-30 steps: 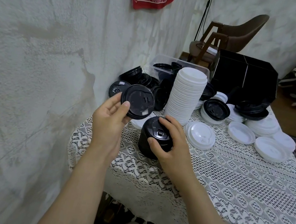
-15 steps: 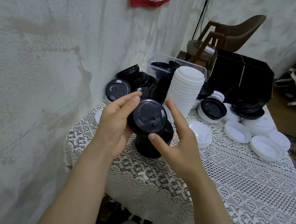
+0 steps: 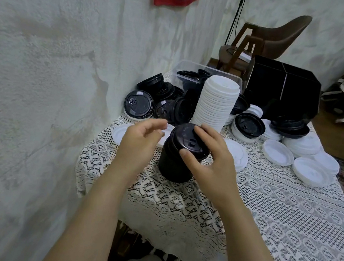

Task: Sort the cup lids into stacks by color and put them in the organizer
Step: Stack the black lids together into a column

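Right hand [image 3: 212, 166] grips the top lid [image 3: 189, 143] of an upright black lid stack [image 3: 172, 166] on the table [image 3: 266, 213].
The lid lies flat, face up. Left hand [image 3: 139, 145] sits at the stack's 9 o'clock, fingers loose, holding nothing. Clear bin [image 3: 182, 66] at 12 o'clock contains black lids [image 3: 187, 75].

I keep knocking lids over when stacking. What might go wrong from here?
The top black lid sits skewed on the black stack, pinched by the right hand; unless pressed level, it may slide off. The tall white stack stands close behind that hand, so a nudge could topple it. The left hand hovers open, steadying nothing.
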